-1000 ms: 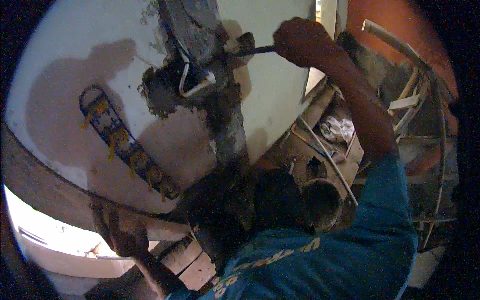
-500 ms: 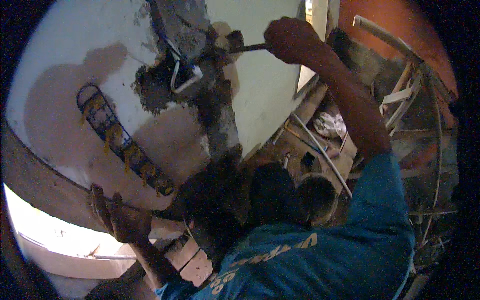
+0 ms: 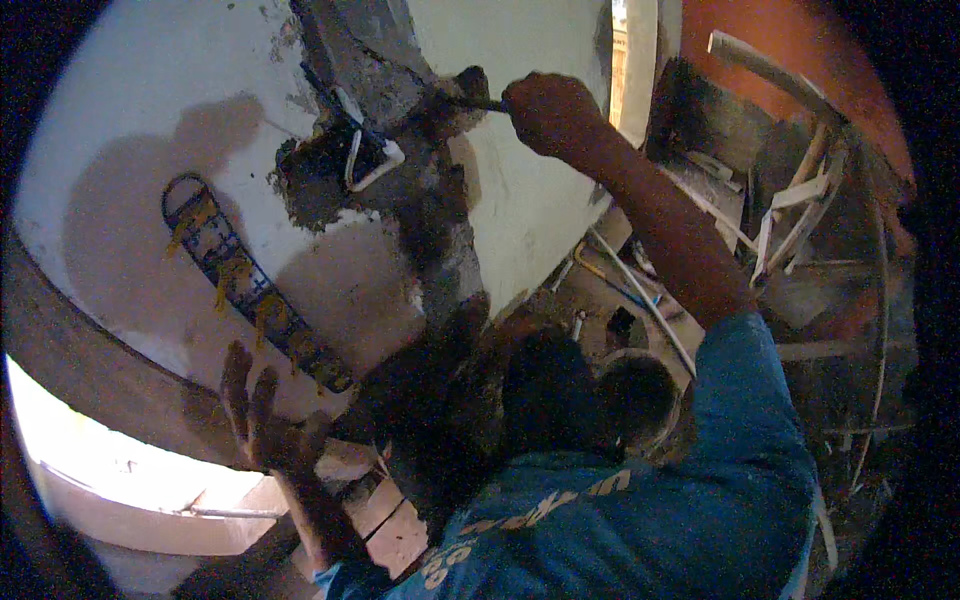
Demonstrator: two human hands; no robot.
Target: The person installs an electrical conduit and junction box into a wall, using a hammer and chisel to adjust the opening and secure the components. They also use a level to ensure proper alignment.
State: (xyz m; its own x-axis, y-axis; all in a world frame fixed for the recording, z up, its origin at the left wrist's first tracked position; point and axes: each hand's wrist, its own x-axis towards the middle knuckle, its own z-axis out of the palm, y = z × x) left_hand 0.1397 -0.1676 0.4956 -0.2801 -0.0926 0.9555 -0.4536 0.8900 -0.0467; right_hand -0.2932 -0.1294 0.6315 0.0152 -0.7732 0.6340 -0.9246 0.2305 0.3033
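Note:
My right hand (image 3: 555, 115) is closed around the handle of a thin dark tool (image 3: 480, 102). The tool's far end meets the rough grey mortar strip (image 3: 440, 235) on the pale wall (image 3: 515, 190); its tip is lost in shadow, so its exact kind is unclear. Left of that strip, white wires or thin tubing (image 3: 358, 160) stick out of a ragged dark hole (image 3: 310, 175). At the lower left my left hand (image 3: 265, 415) is raised by the wall with fingers apart, nothing visible in it. Above it a long dark-outlined marking (image 3: 250, 275) with yellow strokes slants across the wall.
Below the right arm lie a pale pole (image 3: 650, 300), a round container (image 3: 640, 400) and other clutter. Bent wooden strips (image 3: 800, 200) stand at the right before an orange wall (image 3: 740, 30). Bright light comes through an opening (image 3: 100, 455) at lower left.
My right hand has moved left and slightly down with the tool, closer to the mortar strip. My left hand has shifted right and a little up, still open.

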